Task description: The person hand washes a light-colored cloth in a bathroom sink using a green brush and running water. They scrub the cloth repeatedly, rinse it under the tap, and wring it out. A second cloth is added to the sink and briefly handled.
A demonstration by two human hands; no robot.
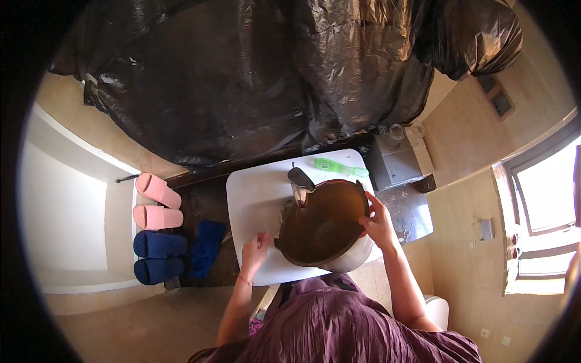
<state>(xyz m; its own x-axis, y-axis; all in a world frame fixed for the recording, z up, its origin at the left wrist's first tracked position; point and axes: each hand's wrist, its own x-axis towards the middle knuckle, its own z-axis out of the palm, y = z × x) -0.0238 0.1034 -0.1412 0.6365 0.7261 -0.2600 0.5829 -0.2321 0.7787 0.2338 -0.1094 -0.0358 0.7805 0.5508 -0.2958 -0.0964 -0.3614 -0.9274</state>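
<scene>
Holding a tilted, dark-lined pot [321, 227] by its rim, over a white washbasin [247, 196].
Gripping the rim's right side with the right hand [376, 225] — fingers and thumb closed on the edge. Curling the left hand [255, 249] loosely just beside the pot's left edge, near but apart; impossible to tell whether anything is inside those fingers. Visible near the washbasin's upper right corner, by a pale green brush [340, 167]: a small dark mark [348, 157] — too tiny to read. Reaching up from below with both forearms [404, 275], a thin reddish band [244, 279] around the left wrist.
</scene>
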